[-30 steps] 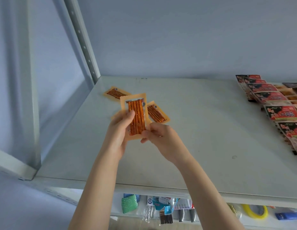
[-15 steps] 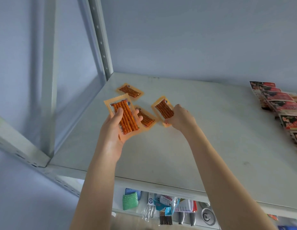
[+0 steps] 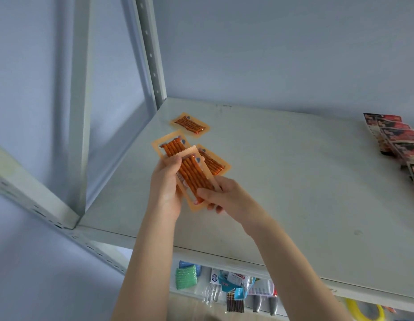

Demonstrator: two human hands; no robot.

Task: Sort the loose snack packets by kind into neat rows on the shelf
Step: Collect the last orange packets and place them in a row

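Observation:
Above the grey shelf [image 3: 294,181] I hold two orange stick-snack packets fanned together. My left hand [image 3: 165,188] grips the rear packet [image 3: 171,145] from the left. My right hand [image 3: 224,195] pinches the lower end of the front packet [image 3: 194,174], which overlaps the rear one. A third orange packet [image 3: 213,162] lies flat on the shelf just behind them, partly hidden. Another orange packet [image 3: 189,124] lies near the back left corner. A row of red-and-black packets [image 3: 395,140] overlaps along the right edge of the shelf.
A perforated metal upright [image 3: 150,52] rises at the shelf's back left corner and a front post [image 3: 81,107] stands at the left. Below the shelf's front edge, a lower level holds a green sponge [image 3: 186,276], small packets and utensils.
My right hand lifted a packet from the shelf and brought it back over the one in my left hand. The view has swung left, pushing the red-and-black row toward the right edge.

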